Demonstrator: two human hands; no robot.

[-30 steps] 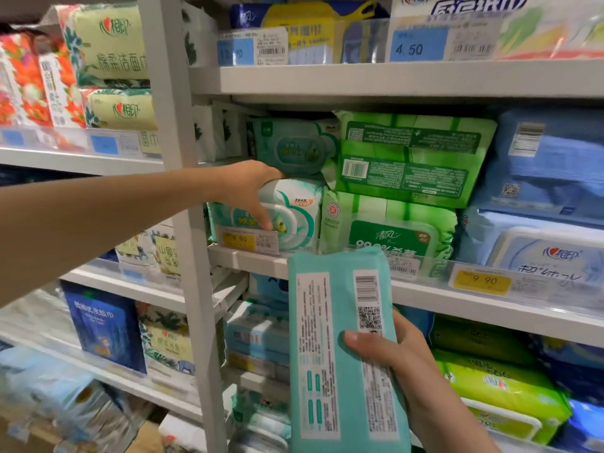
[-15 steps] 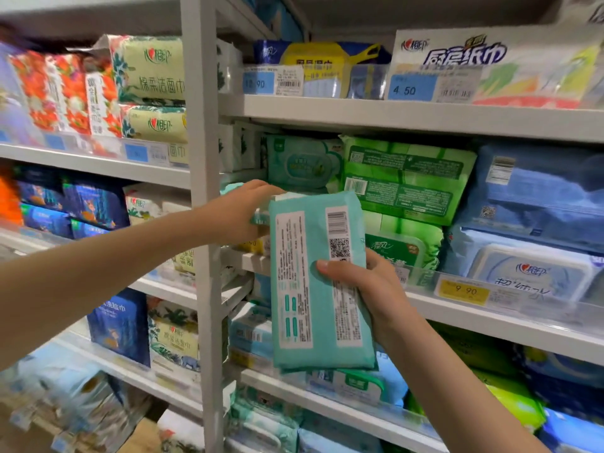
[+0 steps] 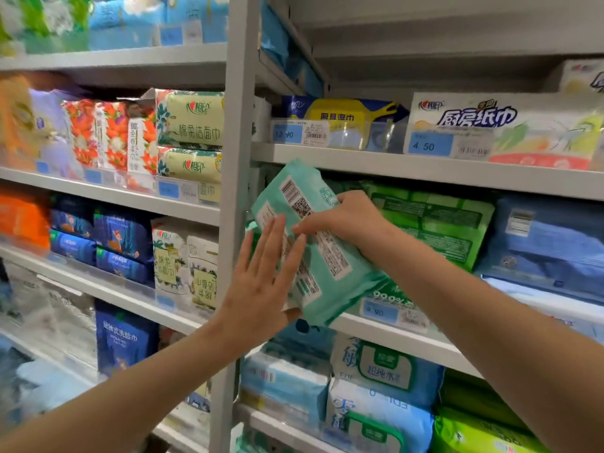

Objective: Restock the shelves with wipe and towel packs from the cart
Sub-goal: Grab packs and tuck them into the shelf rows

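Both hands meet on the teal wipe pack (image 3: 327, 266) at the shelf (image 3: 392, 341) front; the right hand (image 3: 343, 217) grips its upper edge, tilting it in beside the green packs (image 3: 434, 220); the left hand (image 3: 261, 282), fingers straight, presses its face, likely to push it in.

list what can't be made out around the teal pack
- Head view: shelf slot behind the teal pack, covered by the pack, left hand and right hand.
- Head view: left hand's palm contact, hidden by its own back.
- Head view: price tag below the pack, too blurred to read.
- Head view: top-left packs, motion-blurred.
- Cart: outside the frame.
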